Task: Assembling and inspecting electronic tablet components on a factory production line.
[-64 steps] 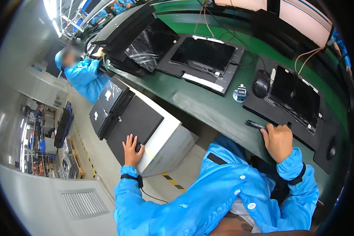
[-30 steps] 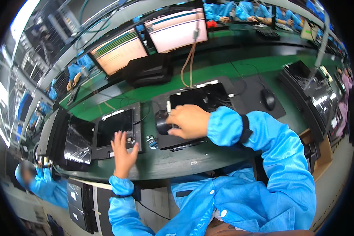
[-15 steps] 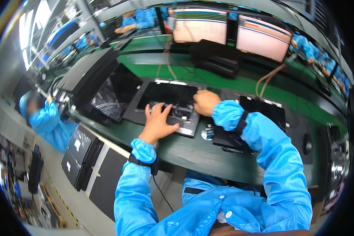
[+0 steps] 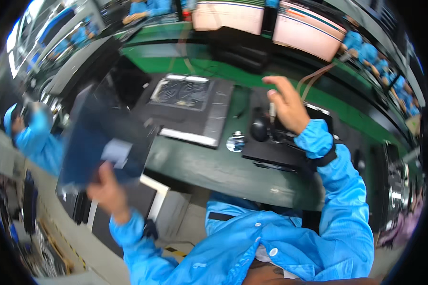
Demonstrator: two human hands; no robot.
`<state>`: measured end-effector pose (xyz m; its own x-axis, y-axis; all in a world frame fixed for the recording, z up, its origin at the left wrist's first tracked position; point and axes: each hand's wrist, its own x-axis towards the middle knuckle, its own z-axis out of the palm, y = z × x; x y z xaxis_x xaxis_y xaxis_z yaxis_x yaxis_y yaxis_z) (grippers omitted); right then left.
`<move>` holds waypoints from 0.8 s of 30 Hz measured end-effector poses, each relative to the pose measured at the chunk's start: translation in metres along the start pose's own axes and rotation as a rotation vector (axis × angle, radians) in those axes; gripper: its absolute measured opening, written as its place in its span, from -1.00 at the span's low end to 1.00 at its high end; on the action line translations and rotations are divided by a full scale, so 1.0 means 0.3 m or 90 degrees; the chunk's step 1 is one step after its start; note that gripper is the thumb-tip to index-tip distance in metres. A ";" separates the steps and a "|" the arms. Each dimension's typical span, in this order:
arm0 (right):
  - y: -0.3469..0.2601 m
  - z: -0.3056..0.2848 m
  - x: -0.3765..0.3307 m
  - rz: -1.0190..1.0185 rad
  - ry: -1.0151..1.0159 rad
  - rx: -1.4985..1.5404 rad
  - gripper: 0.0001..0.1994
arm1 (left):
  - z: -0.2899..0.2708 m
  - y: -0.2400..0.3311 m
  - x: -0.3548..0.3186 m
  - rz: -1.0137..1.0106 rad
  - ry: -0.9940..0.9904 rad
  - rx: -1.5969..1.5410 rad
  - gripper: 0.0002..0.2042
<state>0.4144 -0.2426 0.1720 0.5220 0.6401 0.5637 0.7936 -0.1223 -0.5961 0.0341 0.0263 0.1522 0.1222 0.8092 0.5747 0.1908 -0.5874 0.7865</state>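
At the left, my left hand grips a thin, dark, glossy display panel by its near edge, thumb on its face beside a pale label. Both are smeared by motion. On the bench lies a dark flat tray with a wrinkled clear film sheet at its far side and a white strip along its near edge. My right hand hovers over the equipment at the right, thumb and index finger apart. Below its thumb shows a slim pale stick, near a black rounded object; I cannot tell whether it touches the hand.
A shiny round disc lies on the green bench. Two monitors stand behind a black box. Another dark screen rests at the right. Stacked black panels stand at lower left, near a co-worker in blue.
The display panel has come off the tray and swung left in my left hand, baring the film sheet. My right hand has moved right, away from the tray, and its fingers have spread.
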 end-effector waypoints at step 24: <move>0.074 -0.059 -0.279 -0.187 0.031 -0.228 -0.48 | -0.462 -0.940 -0.071 -0.353 -0.395 0.018 -0.61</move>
<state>0.3939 -0.3123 0.1217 0.2662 0.6515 0.7105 0.9635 -0.2010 -0.1766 -0.1573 0.1729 -0.0505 0.5168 0.8461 -0.1304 0.4054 -0.1078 0.9078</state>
